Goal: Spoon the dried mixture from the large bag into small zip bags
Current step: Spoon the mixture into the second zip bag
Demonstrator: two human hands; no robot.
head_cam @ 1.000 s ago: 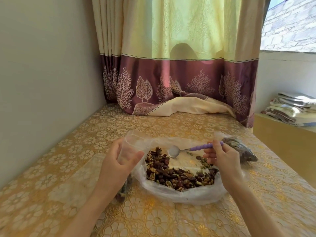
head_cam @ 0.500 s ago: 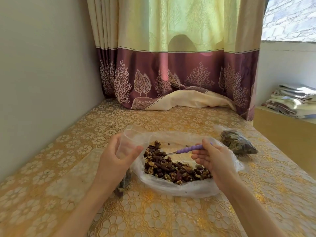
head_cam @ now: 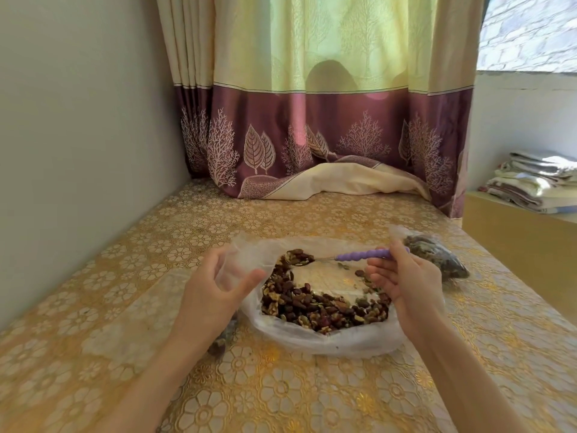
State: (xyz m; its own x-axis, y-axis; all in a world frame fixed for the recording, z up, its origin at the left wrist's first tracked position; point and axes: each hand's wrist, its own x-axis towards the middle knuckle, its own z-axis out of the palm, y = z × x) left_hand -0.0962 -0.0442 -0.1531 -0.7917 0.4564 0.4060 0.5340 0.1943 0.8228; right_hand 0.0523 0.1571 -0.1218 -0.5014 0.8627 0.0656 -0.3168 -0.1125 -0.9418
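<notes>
A large clear bag [head_cam: 327,340] lies open on the table, with a dried mixture [head_cam: 321,303] of nuts and dark fruit inside. My right hand [head_cam: 402,282] pinches the purple handle of a spoon [head_cam: 363,254]; its bowl, heaped with mixture, hovers over the bag's far left side. My left hand [head_cam: 215,289] holds a small clear zip bag [head_cam: 237,264] open just left of the large bag. A filled small bag [head_cam: 437,256] lies at the right, behind my right hand.
The table [head_cam: 281,385] has a gold flower-patterned cover. A grey wall [head_cam: 78,151] runs along the left and a curtain [head_cam: 327,135] hangs at the back. Folded cloths [head_cam: 537,179] sit on a low cabinet at the right. Something dark [head_cam: 218,343] lies under my left wrist.
The spoon dipped into the mixture and came up loaded at the bag's far left. A bare patch opened in the middle of the mixture. My left hand kept the small bag open.
</notes>
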